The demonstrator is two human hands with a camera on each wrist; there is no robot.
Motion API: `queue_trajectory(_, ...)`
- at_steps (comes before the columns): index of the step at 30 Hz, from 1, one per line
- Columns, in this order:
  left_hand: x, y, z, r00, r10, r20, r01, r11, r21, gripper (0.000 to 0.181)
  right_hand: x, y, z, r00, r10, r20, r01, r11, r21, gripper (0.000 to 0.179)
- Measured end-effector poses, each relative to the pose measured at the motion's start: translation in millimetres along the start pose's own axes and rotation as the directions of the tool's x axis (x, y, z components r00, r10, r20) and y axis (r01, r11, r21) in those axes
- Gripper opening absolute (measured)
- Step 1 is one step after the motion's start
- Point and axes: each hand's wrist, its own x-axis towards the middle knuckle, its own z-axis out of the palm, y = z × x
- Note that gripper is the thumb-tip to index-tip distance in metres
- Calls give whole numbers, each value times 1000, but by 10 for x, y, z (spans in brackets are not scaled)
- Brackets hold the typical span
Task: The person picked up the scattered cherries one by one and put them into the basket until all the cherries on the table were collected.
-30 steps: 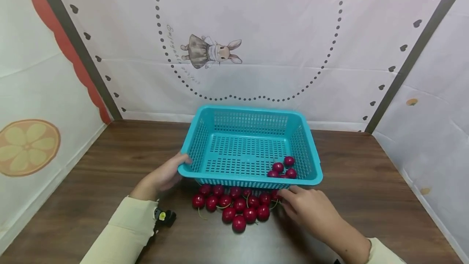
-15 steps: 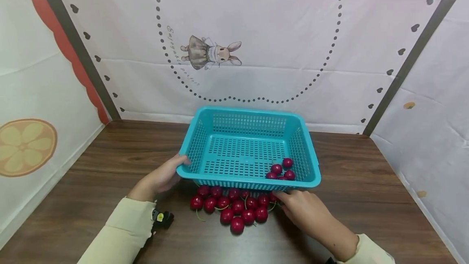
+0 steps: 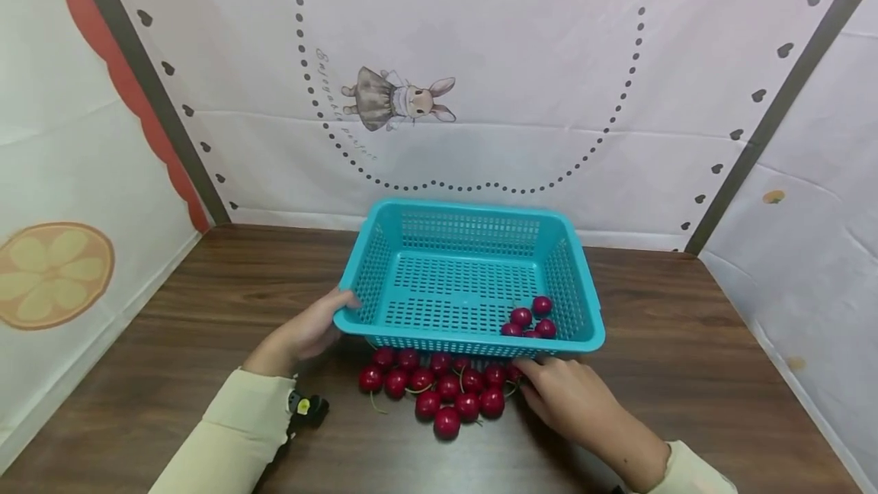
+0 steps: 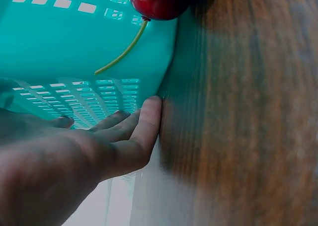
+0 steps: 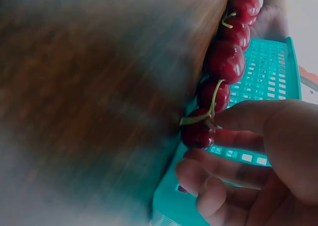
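A turquoise perforated plastic basket (image 3: 466, 280) stands on the table. At its near left corner my left hand (image 3: 312, 330) grips the rim, thumb over the edge and fingers against the outer side (image 4: 141, 131). In front of the basket lies a group of dark red cherries (image 3: 447, 387), several with green stems. At that group's right end my right hand (image 3: 569, 395) pinches a cherry (image 5: 197, 135) between thumb and index finger; the other fingers are bent beside it. Several more cherries (image 3: 521, 317) rest inside the basket, in its near right corner.
The brown wooden table (image 3: 686, 372) extends to both sides. Behind it hangs a white printed cloth (image 3: 521, 59), with more cloth along the left and right sides. A black wrist strap device (image 3: 309, 408) sits by my left sleeve.
My right hand has shifted slightly left and its fingers have closed on the rightmost cherry. The left hand and basket stay in place; the whole view sways a little.
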Motion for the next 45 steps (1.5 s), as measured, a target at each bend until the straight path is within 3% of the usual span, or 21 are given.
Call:
queue_trajectory(4,19,-2,8,1000,4,7,-4,1000,4,76,-18,-13,-10,999,42,34,-42,999,-6,18)
queue_trajectory(18,-45,-4,-7,999,-28,-16,28,1000,-1,76,-3,-46,26,996,61,57,-62,998,4,21)
queue_trajectory(29,-25,6,-2,999,-39,-24,39,999,-15,77,-35,-7,21,996,82,46,-79,996,-51,20)
queue_trajectory(40,20,-16,17,1000,-7,-11,7,1000,-8,76,-206,14,-143,996,87,32,-86,996,-31,24)
queue_trajectory(45,30,-10,16,1000,-8,-15,8,1000,-9,77,-281,-65,-274,996,68,53,-70,997,38,25)
